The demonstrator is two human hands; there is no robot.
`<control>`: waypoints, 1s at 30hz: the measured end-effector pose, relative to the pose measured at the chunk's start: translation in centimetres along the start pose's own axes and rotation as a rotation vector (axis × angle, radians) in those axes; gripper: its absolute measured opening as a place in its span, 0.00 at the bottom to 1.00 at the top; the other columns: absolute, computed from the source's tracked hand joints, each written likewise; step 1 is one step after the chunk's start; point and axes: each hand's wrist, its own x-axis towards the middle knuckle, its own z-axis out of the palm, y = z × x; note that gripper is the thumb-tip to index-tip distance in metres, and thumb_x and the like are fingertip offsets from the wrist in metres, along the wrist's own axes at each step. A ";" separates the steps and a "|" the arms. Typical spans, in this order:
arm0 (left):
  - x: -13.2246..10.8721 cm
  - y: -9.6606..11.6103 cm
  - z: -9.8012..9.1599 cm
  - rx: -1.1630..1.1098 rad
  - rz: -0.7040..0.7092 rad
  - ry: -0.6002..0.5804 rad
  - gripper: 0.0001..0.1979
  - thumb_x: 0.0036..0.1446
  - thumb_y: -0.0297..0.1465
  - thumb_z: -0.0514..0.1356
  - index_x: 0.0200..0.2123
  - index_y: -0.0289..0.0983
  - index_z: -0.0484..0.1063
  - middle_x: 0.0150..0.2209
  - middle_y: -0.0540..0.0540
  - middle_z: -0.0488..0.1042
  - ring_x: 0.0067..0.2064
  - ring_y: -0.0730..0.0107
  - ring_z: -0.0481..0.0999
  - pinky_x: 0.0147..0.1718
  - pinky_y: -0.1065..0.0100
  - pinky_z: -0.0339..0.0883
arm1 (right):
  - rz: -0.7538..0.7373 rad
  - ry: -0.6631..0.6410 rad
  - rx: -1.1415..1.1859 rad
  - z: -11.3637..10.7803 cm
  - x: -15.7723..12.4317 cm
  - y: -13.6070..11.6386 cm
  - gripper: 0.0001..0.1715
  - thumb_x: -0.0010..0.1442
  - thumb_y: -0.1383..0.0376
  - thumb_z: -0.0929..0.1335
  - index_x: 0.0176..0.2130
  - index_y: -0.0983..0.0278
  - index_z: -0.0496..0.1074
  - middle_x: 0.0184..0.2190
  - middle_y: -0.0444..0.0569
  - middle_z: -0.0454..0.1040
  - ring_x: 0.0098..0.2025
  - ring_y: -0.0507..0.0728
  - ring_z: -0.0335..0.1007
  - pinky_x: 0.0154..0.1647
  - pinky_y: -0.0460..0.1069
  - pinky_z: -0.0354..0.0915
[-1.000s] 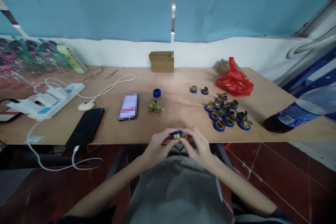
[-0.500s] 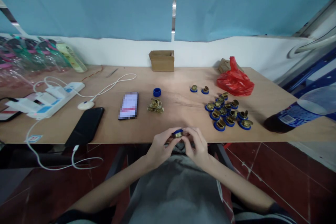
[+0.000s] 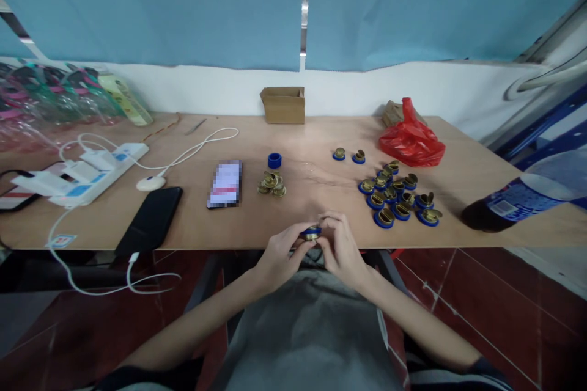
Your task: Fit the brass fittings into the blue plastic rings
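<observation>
Both my hands meet at the near edge of the wooden table (image 3: 321, 134). My left hand (image 3: 279, 253) and my right hand (image 3: 342, 247) pinch one small blue ring with a brass piece in it (image 3: 312, 233) between their fingertips. A little heap of loose brass pieces (image 3: 271, 184) lies beyond my left hand, with a bare blue ring (image 3: 274, 160) just behind it. To the right sits a cluster of several blue rings fitted with brass pieces (image 3: 397, 195), and two more such rings (image 3: 348, 155) lie apart behind it.
A red plastic bag (image 3: 410, 140) and a small cardboard box (image 3: 283, 105) stand at the back. Two phones (image 3: 224, 183) (image 3: 151, 220), a power strip with chargers and cables (image 3: 77, 174) fill the left. A dark soda bottle (image 3: 518, 195) lies at the right edge.
My hands have turned the blue and brass piece slightly; my right fingers have risen over it. Nothing on the table has moved.
</observation>
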 end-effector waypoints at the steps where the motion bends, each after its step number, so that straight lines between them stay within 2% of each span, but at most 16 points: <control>1: 0.0 0.0 0.0 0.013 0.001 -0.004 0.14 0.68 0.29 0.57 0.55 0.40 0.72 0.49 0.44 0.82 0.48 0.65 0.84 0.46 0.67 0.80 | -0.013 -0.012 0.004 0.0 0.0 0.1 0.13 0.68 0.72 0.62 0.51 0.60 0.61 0.48 0.57 0.69 0.52 0.62 0.70 0.50 0.59 0.72; 3: 0.0 -0.1 -0.1 0.058 0.026 0.012 0.16 0.68 0.29 0.57 0.58 0.40 0.69 0.53 0.43 0.81 0.52 0.63 0.82 0.50 0.64 0.79 | -0.032 -0.023 0.012 -0.1 -0.1 0.2 0.12 0.68 0.72 0.61 0.50 0.60 0.61 0.48 0.58 0.69 0.52 0.62 0.71 0.49 0.59 0.73; 6: 0.1 -0.7 -0.4 0.164 0.183 0.064 0.15 0.69 0.28 0.56 0.57 0.39 0.69 0.58 0.40 0.78 0.58 0.61 0.79 0.56 0.60 0.76 | -0.033 -0.018 0.022 0.1 -0.2 0.3 0.12 0.68 0.72 0.61 0.50 0.60 0.61 0.49 0.58 0.71 0.53 0.62 0.72 0.50 0.59 0.73; 9: 0.1 -1.5 -0.7 0.270 0.384 0.117 0.12 0.69 0.26 0.56 0.54 0.38 0.69 0.60 0.36 0.76 0.58 0.60 0.79 0.55 0.59 0.77 | -0.027 -0.015 0.034 0.2 -0.4 0.3 0.12 0.69 0.72 0.60 0.50 0.59 0.62 0.47 0.57 0.72 0.50 0.61 0.74 0.48 0.58 0.74; 12: -0.1 -2.0 -0.8 0.318 0.466 0.142 0.13 0.68 0.24 0.56 0.54 0.38 0.69 0.60 0.35 0.76 0.56 0.61 0.81 0.52 0.61 0.78 | -0.039 0.003 0.021 0.4 -0.5 0.2 0.12 0.70 0.72 0.60 0.51 0.59 0.63 0.47 0.56 0.73 0.50 0.61 0.75 0.47 0.57 0.75; 16: -0.2 -2.0 -0.6 0.304 0.421 0.140 0.11 0.69 0.23 0.54 0.52 0.37 0.70 0.54 0.37 0.80 0.56 0.60 0.81 0.52 0.62 0.78 | -0.091 0.034 -0.054 0.5 -0.7 0.1 0.13 0.70 0.72 0.62 0.53 0.60 0.64 0.46 0.57 0.75 0.48 0.62 0.76 0.46 0.57 0.76; 19: -0.1 -1.9 -0.5 0.304 0.352 0.145 0.09 0.70 0.24 0.53 0.49 0.38 0.70 0.51 0.39 0.82 0.51 0.63 0.83 0.49 0.64 0.79 | -0.125 0.043 -0.102 0.4 -0.7 -0.2 0.16 0.69 0.71 0.64 0.55 0.60 0.65 0.46 0.57 0.77 0.48 0.63 0.77 0.46 0.58 0.76; 24: -0.1 -1.8 -0.5 0.280 0.318 0.173 0.08 0.68 0.24 0.53 0.47 0.40 0.66 0.42 0.44 0.83 0.42 0.67 0.85 0.42 0.70 0.79 | -0.069 0.035 -0.048 0.2 -0.6 -0.9 0.20 0.68 0.70 0.67 0.57 0.60 0.64 0.51 0.58 0.75 0.54 0.62 0.76 0.52 0.57 0.75; 27: -0.2 -1.5 -0.7 0.287 0.303 0.206 0.08 0.66 0.25 0.57 0.47 0.40 0.65 0.36 0.47 0.81 0.35 0.68 0.85 0.35 0.72 0.78 | -0.016 0.044 -0.018 0.2 -0.6 -0.7 0.19 0.67 0.67 0.69 0.56 0.61 0.64 0.51 0.58 0.75 0.54 0.63 0.75 0.51 0.57 0.75; 30: -0.2 -1.0 -0.7 0.304 0.339 0.240 0.10 0.64 0.26 0.60 0.47 0.39 0.65 0.35 0.47 0.80 0.33 0.69 0.84 0.32 0.74 0.77 | 0.026 0.032 0.042 0.2 -0.7 -0.3 0.18 0.68 0.66 0.68 0.56 0.60 0.62 0.49 0.57 0.75 0.52 0.62 0.76 0.50 0.56 0.75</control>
